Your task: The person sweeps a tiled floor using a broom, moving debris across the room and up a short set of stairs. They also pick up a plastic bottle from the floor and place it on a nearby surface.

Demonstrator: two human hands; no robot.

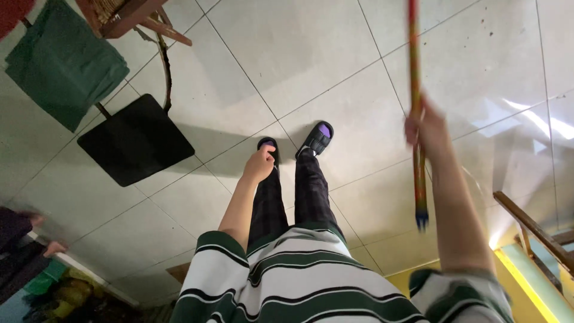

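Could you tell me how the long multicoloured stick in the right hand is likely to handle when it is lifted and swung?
The long, thin multicoloured stick looks straight along its length, so it is probably stiff. The right hand grips it alone, raised, so it is likely light. Held partway along, with much length beyond the grip, the far end may swing wide.

A home interior: pale tiled floor (311,54), wooden chair (128,18), green cloth (63,63), black mat (136,140).
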